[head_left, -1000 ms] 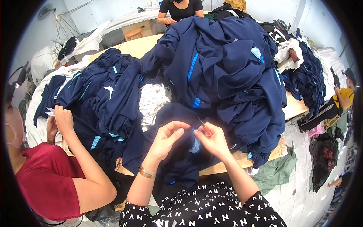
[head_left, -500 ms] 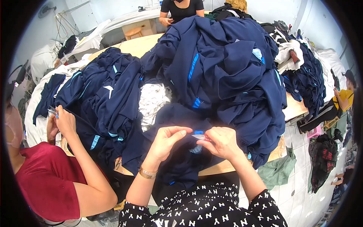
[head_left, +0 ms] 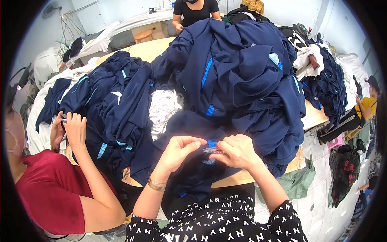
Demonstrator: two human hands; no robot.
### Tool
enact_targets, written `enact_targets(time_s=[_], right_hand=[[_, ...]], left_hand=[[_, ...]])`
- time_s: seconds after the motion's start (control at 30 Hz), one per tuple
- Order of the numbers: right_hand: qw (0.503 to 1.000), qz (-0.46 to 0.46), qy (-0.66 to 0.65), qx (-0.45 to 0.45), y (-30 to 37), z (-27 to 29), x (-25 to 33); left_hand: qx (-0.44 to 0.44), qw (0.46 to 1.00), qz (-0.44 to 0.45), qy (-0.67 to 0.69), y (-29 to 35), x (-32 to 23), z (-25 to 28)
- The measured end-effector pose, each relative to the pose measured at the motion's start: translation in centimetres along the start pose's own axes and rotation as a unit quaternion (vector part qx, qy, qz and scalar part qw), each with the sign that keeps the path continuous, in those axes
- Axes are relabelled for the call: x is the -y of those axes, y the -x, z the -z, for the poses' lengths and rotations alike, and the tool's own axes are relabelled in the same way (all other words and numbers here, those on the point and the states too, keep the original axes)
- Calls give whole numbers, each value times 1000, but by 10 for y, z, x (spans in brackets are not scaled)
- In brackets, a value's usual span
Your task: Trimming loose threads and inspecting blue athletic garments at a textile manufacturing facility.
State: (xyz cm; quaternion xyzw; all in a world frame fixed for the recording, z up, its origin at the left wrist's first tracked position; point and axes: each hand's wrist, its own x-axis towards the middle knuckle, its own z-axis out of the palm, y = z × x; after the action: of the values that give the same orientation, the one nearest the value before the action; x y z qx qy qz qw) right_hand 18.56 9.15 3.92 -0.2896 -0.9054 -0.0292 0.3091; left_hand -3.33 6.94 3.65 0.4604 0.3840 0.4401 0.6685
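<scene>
My right hand (head_left: 237,152) is closed around a pair of thread snips (head_left: 212,151) with red on the handle, their metal blades pointing left. Facing it, my left hand (head_left: 180,152) pinches with thumb and index finger at a navy garment (head_left: 189,177), whose dark cloth hangs between my forearms over the table edge. A bright blue tab (head_left: 212,143) on the garment shows between my two hands, just above the blades. What exactly lies between my left fingertips is too small to see.
A large navy garment heap (head_left: 246,72) fills the table ahead; a second navy pile (head_left: 117,92) lies left. Between them sit white scraps (head_left: 164,111). A co-worker in a red top (head_left: 60,193) works close at my left. Another person (head_left: 197,14) stands across the table.
The snips' blades have shifted slightly and the blue tab shows more above them. My left hand has hardly moved. The left co-worker's hands have changed position.
</scene>
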Motion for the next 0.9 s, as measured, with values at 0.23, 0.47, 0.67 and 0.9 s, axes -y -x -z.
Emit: enact_targets(time_s=[0.23,0.47,0.67,0.9], right_hand=[[1000,0,-15,-3,0,-1,2],[978,-127,-159,-56,10,-8,1],[887,-299,-351,-38,8,-14,10],[936,-199,-286,-50,-1,-15,21]], left_hand=[[-9,1000,3,2,1,0,-4],[9,1000,4,-22,3,1,-2],[-5,999,-5,-37,-1,2,-1],[-25,999,-15,-43,-6,7,2]])
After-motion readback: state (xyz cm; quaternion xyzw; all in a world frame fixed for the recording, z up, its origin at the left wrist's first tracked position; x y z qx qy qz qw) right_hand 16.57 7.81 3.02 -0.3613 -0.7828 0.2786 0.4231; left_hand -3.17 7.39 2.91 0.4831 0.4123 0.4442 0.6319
